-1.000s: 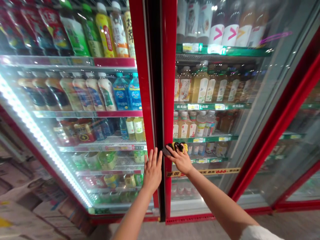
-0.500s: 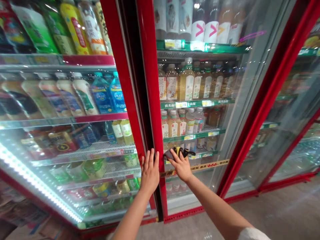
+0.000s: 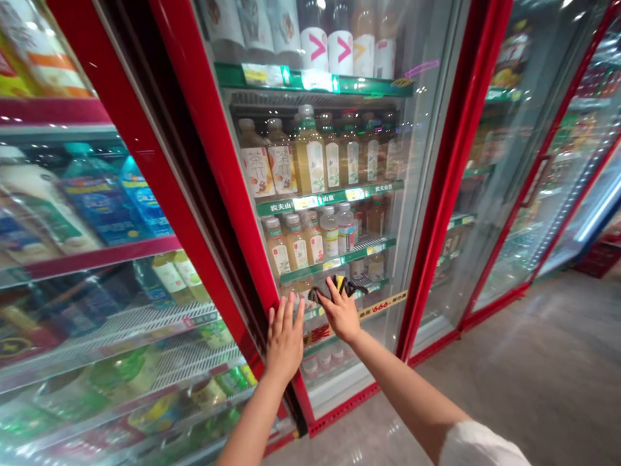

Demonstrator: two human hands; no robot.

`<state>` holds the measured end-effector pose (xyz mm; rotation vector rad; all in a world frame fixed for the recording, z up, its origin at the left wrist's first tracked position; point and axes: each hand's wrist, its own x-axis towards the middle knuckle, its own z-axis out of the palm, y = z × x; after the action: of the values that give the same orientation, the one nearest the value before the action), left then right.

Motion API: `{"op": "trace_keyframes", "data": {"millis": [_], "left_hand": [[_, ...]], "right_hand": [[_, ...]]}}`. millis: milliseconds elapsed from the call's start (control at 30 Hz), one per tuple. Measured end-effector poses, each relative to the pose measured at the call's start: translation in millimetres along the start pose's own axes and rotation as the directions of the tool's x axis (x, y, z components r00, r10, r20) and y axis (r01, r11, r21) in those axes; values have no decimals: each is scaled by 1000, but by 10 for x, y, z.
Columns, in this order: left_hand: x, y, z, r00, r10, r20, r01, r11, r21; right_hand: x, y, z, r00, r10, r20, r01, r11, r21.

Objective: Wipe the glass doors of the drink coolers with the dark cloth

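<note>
Where right grip sits: dark-and-yellow cloth, grasped beneath it, at glass door
Left grip: released, at red frame

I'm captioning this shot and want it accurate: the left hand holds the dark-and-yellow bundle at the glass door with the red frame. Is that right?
Not quite: it is the right hand, as the head view shows. It holds the dark-and-yellow bundle at the glass door with the red frame.
</note>
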<state>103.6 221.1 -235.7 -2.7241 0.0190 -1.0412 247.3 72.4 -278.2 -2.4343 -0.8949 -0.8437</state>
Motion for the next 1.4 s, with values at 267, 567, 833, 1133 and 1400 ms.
{"op": "trace_keyframes", "data": {"millis": [267, 567, 833, 1133, 1400], "left_hand": [[321, 377, 247, 997, 82, 9, -81, 997, -18], [664, 746, 478, 986, 164, 30, -163, 986, -37], [910, 1115, 697, 973, 229, 34, -226, 972, -62], [1182, 1443, 903, 981, 192, -5, -192, 981, -38], [1398, 1562, 799, 987, 158, -40, -158, 987, 9]], "right_hand": [[46, 803, 124, 891, 323, -320, -255, 937, 238], [267, 1320, 53, 918, 221, -329, -129, 951, 279], [122, 1787, 127, 884, 321, -339, -210, 922, 326], [153, 2439, 56, 873, 348, -342, -277, 931, 240], [658, 2414, -250, 746, 541, -388, -360, 818, 448]]}}
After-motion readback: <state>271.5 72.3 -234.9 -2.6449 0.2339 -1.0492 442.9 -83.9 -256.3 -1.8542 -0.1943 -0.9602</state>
